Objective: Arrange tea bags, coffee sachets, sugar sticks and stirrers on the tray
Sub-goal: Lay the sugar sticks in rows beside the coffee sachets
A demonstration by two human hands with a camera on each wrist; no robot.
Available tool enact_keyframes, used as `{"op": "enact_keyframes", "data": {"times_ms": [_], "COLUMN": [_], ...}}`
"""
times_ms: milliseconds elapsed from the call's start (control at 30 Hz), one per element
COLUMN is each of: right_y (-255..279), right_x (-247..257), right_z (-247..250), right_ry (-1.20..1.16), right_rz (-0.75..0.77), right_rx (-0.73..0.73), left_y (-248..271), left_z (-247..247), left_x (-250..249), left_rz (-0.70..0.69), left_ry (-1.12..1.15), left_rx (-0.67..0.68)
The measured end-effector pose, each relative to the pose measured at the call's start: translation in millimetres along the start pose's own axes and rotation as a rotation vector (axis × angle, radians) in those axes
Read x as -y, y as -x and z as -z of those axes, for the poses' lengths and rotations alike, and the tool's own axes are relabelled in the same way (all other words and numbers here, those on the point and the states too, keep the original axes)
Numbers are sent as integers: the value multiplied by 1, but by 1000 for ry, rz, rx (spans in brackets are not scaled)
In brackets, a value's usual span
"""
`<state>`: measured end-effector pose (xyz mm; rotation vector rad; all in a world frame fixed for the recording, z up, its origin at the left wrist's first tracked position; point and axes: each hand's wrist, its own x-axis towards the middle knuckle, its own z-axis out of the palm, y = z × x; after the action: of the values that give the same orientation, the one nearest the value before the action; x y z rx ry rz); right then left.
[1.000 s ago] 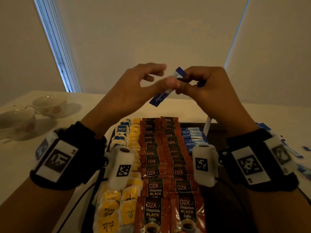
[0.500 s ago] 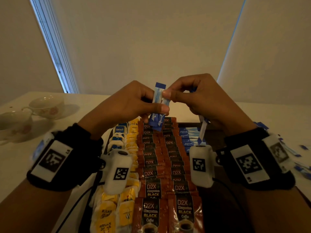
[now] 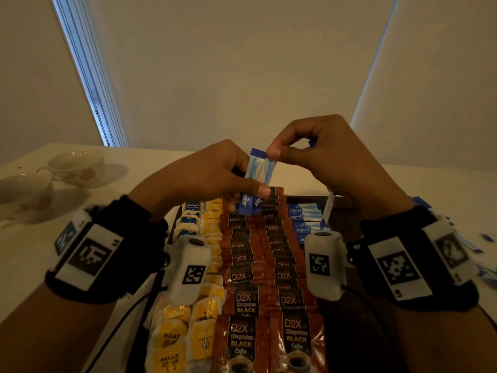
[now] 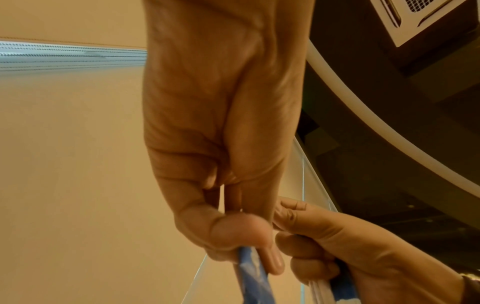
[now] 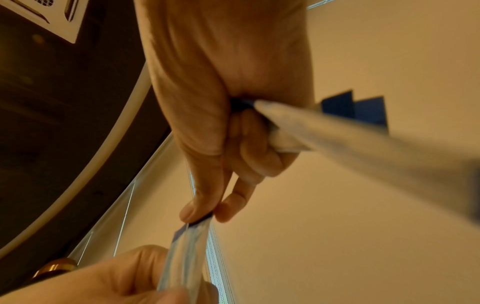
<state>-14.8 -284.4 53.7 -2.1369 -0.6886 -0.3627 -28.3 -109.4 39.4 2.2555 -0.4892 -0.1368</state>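
Two blue-and-white sugar sticks (image 3: 256, 181) stand upright side by side above the tray's far end. My left hand (image 3: 215, 179) pinches their lower part between thumb and fingers (image 4: 270, 261). My right hand (image 3: 317, 154) pinches the top of the right stick between thumb and forefinger (image 5: 192, 209), and its curled lower fingers hold more sugar sticks (image 5: 311, 131) that hang down (image 3: 328, 208). On the dark tray (image 3: 347, 224) lie rows of yellow and blue tea bags (image 3: 204, 313), brown D2X coffee sachets (image 3: 269, 265) and blue sugar sticks (image 3: 304, 219).
Two floral teacups (image 3: 75, 168) (image 3: 24, 195) stand on the white table (image 3: 24, 251) at the far left. Loose blue sugar sticks (image 3: 484, 254) lie on the table to the right of the tray. Pale walls rise beyond the table.
The sugar sticks turned from slanted to upright and came lower, down over the tray's far end. My right hand shifted its pinch to the top of the second stick.
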Motion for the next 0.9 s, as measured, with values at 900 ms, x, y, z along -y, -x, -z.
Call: {"op": "enact_keyframes", "data": {"times_ms": [900], "right_y": [10], "right_x": [9], "right_z": [19], "right_ry": [-128], "right_rz": [-359], "right_rx": [35], "left_y": [7], "left_z": [5], "left_x": [-10], "left_rz": [-80], "left_ry": [-67], "left_rx": [48]}}
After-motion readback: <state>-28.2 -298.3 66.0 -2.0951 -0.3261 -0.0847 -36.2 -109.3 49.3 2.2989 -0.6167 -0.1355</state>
